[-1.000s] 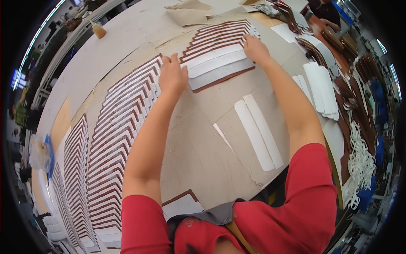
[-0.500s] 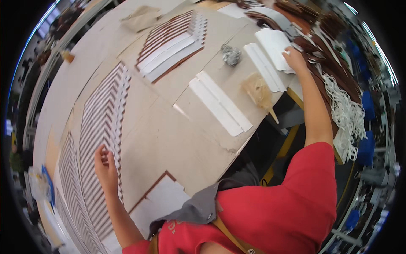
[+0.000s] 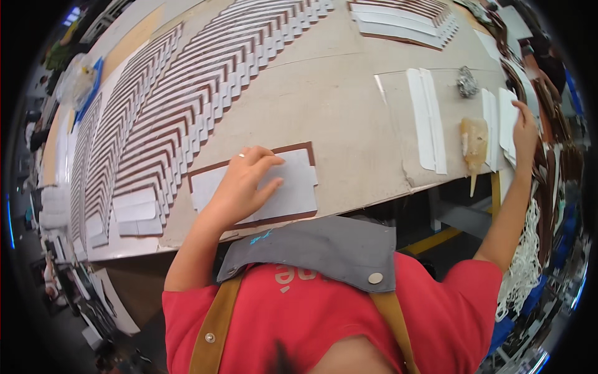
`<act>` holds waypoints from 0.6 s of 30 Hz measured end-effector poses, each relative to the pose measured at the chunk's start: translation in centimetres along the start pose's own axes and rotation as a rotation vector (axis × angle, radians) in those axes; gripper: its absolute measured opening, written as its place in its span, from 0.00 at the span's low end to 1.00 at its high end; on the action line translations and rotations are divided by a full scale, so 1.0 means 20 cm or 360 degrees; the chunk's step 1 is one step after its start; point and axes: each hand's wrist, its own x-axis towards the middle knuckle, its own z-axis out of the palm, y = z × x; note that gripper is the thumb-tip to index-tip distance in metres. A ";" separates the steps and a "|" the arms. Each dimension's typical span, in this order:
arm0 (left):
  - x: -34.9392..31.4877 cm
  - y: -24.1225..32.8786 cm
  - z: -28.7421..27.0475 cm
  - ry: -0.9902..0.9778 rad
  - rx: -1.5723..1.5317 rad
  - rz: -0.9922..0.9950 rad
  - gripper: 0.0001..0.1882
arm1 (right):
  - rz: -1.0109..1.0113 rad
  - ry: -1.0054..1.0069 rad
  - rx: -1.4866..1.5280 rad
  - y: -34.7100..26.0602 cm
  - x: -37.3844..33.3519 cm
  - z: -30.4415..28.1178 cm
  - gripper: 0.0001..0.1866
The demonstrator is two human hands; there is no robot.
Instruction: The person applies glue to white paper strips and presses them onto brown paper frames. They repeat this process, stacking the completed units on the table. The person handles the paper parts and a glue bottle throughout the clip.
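My left hand (image 3: 249,184) hovers over or rests lightly on a flat white panel with brown edges (image 3: 298,190) near the table's front edge. Its fingers are bent and apart, with nothing between them. At the far right, my right hand (image 3: 526,134) has its fingers closed at the edge of a stack of white panels (image 3: 507,124); part of the grip is hidden. Beside that stack lie another narrow white piece (image 3: 489,131) and a folded white strip (image 3: 427,121). A cone-tipped bag of yellowish glue (image 3: 474,144) points toward the front edge.
Long overlapping rows of brown-edged white panels (image 3: 205,93) cover the table's left side. A smaller row (image 3: 402,23) lies at the back. A crumpled silvery ball (image 3: 466,82) sits near the strips. Brown straps (image 3: 551,181) and white cords (image 3: 523,262) hang at the right.
The view has turned, so the table appears shifted. My left hand has moved from beside the long row to the single brown-edged panel. My right hand stays at the white stack.
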 end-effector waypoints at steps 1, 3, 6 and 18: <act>0.03 -0.03 0.04 0.0093 0.0089 -0.0029 0.14 | -0.0029 0.0043 0.0117 -0.05 0.00 0.02 0.12; 0.04 -0.09 0.08 0.0312 0.0304 -0.0142 0.14 | 0.0044 -0.0049 0.0209 -0.27 0.00 0.10 0.13; 0.08 -0.14 0.10 0.0188 0.0020 -0.0226 0.13 | 0.0024 -0.0426 0.0538 -0.65 -0.11 0.22 0.14; -0.09 -0.13 -0.02 0.0522 0.0027 -0.0226 0.13 | 0.0083 -0.0731 -0.0455 -1.00 -0.01 0.71 0.07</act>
